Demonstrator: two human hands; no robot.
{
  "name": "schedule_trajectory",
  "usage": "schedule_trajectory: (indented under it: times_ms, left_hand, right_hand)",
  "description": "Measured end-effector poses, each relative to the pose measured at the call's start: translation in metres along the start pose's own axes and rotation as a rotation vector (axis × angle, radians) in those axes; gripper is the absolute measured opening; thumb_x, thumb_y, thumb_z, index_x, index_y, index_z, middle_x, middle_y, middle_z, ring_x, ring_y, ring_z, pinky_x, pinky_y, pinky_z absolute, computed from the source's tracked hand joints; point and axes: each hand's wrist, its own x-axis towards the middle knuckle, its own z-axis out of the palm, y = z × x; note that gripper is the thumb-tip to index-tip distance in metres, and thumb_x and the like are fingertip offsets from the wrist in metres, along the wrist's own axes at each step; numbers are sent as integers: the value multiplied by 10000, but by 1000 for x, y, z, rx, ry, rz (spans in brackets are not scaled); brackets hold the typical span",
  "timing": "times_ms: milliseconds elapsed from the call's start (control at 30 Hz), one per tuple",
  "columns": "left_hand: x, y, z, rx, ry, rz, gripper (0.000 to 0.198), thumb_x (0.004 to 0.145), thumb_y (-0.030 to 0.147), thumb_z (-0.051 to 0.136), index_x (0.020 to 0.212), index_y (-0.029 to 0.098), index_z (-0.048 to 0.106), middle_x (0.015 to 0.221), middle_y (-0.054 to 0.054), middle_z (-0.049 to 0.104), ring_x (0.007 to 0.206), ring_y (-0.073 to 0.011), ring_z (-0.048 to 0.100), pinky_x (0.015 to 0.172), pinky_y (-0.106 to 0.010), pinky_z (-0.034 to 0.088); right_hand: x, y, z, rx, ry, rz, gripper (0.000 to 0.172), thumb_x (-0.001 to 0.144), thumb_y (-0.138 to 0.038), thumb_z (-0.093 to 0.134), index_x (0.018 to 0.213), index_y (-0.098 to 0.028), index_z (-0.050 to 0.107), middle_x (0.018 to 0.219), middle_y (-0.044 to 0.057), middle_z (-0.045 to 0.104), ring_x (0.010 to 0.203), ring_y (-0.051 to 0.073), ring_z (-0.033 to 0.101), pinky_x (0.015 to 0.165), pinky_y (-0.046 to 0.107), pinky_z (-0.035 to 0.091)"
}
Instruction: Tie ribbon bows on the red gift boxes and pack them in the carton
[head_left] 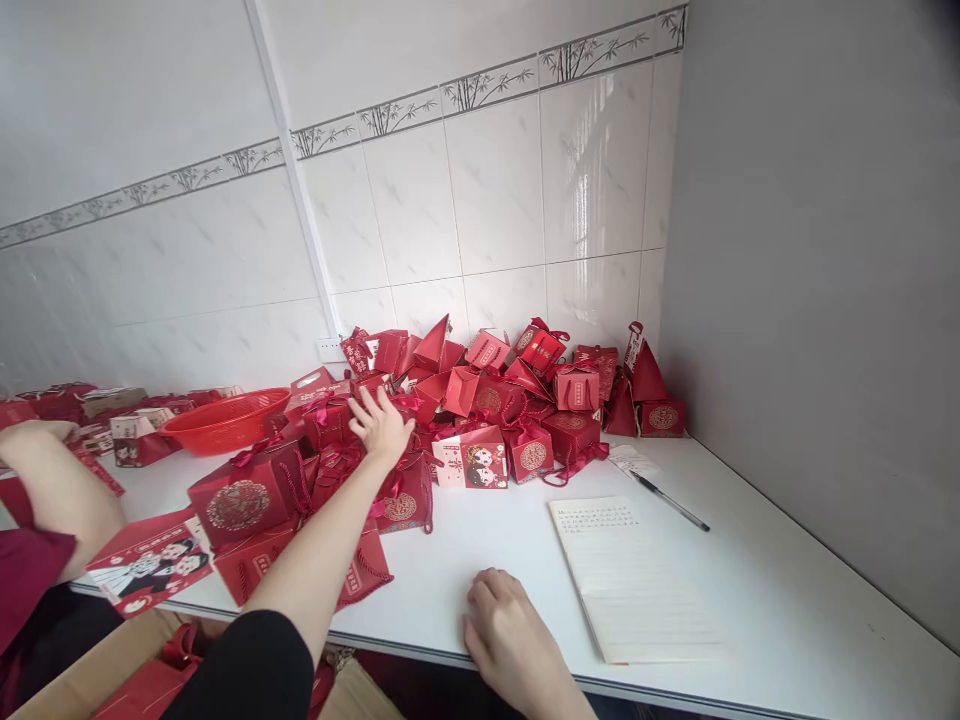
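Note:
My left hand (381, 428) reaches into a heap of red gift boxes (487, 400), its fingers spread over the boxes at the heap's left part. Nothing is gripped in it; whether the fingertips touch a box I cannot tell. My right hand (510, 635) rests loosely curled at the table's front edge, with no object showing in it. Below my left forearm lie larger red boxes with cord handles, one bearing a round gold pattern (238, 505). A white-and-red box with cartoon figures (472, 460) sits right of my left hand.
An open notebook (630, 580) with handwriting and a pen (671, 502) lie on the white table (772, 590). An orange-red basket (225, 422) stands left, beside another person's arm (67, 490). A cardboard box (97, 665) holds red boxes below. A grey panel (817, 300) bounds the right.

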Motion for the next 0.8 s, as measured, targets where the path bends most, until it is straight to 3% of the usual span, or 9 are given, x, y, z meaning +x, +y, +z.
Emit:
schedule_trajectory:
  times_ms: [100, 167, 333, 433, 533, 633, 700, 800]
  left_hand:
    - [15, -9, -11, -49, -122, -146, 815, 726, 367, 605, 1360, 56, 197, 1342, -309, 350, 1232, -440, 355, 927, -600, 307]
    - [21, -11, -21, -96, -125, -154, 843, 690, 399, 628, 1350, 76, 214, 1299, -286, 390, 1211, -439, 367, 897, -605, 337]
    - [13, -3, -44, -273, -24, 177, 798, 624, 365, 676, 1296, 160, 298, 1278, -177, 335, 1250, -383, 311, 966, -546, 351]
    - [-15, 11, -47, -435, 107, 466, 705, 624, 343, 689, 1220, 176, 353, 1243, -135, 323, 1240, -309, 340, 1027, -468, 335]
    - [-52, 35, -30, -594, 304, 676, 672, 612, 336, 712, 1169, 190, 367, 1219, -128, 328, 1226, -299, 350, 1033, -459, 338]
    - [-86, 67, 3, -755, 432, 646, 696, 609, 380, 735, 1166, 202, 357, 1238, -145, 325, 1220, -319, 353, 999, -484, 365]
    - [-106, 91, 28, -829, 431, 594, 718, 625, 394, 734, 1190, 197, 338, 1266, -169, 314, 1230, -331, 354, 983, -494, 377]
    - [-133, 120, 54, -902, 433, 576, 733, 668, 355, 710, 1252, 194, 297, 1304, -196, 296, 1271, -347, 317, 991, -510, 368]
  right_hand:
    - [0, 1, -1, 3, 0, -15, 109, 779, -94, 465, 810, -168, 538, 885, 83, 571, 869, 226, 557, 785, 362, 483]
    - [1, 1, -2, 1, -6, -29, 100, 786, -105, 462, 810, -169, 535, 881, 86, 569, 881, 229, 553, 792, 366, 480]
    - [-3, -1, -5, 46, -41, -24, 93, 799, -124, 463, 828, -162, 543, 931, 106, 577, 933, 246, 550, 834, 401, 468]
    - [-1, 2, -15, 324, 7, 54, 128, 837, -207, 466, 935, -174, 541, 995, 103, 586, 964, 222, 566, 869, 383, 469]
    - [17, 17, -41, 643, 171, 224, 255, 897, -358, 370, 1057, -188, 473, 1028, 100, 580, 950, 194, 586, 833, 361, 495]
    - [52, 48, -74, 710, 404, 349, 425, 861, -483, 410, 1184, -212, 351, 1203, 123, 491, 1038, 212, 553, 858, 403, 483]
    - [76, 72, -91, 718, 395, 379, 533, 831, -508, 456, 1249, -223, 289, 1254, 130, 461, 1046, 220, 551, 867, 424, 479]
    - [95, 103, -99, 758, 342, 365, 493, 810, -491, 477, 1193, -199, 372, 1175, 110, 535, 1052, 226, 551, 907, 434, 455]
